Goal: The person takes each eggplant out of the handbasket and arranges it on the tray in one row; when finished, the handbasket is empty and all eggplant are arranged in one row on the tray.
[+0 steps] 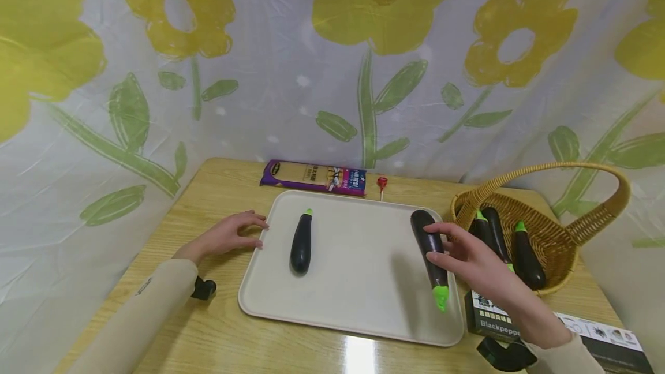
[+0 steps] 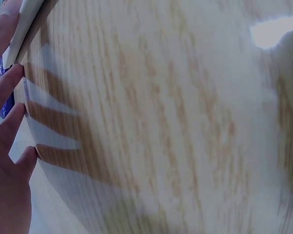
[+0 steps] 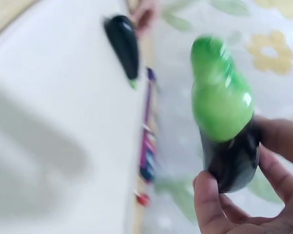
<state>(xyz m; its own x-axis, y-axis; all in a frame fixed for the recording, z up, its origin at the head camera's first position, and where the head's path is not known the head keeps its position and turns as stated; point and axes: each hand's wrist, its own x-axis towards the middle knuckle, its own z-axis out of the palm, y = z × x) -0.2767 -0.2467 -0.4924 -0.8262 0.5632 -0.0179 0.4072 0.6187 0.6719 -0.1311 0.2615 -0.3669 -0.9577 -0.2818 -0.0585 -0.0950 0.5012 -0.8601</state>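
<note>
Left hand (image 1: 234, 234): fingers apart at the left edge of the tray (image 1: 358, 270), which bears one eggplant (image 1: 301, 249); purple packet (image 1: 314, 178) behind. Right hand (image 1: 478, 258): fingers clamped on a second eggplant (image 1: 436, 274) above the tray's right side, near the basket (image 1: 557, 250) and a partly hidden box (image 1: 490, 319) reading "Blackpeppe".

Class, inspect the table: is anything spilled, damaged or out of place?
Nothing stands out: I see no spill or damage. One eggplant lies on the tray, the right hand holds another eggplant, and more eggplants sit inside the basket.
</note>
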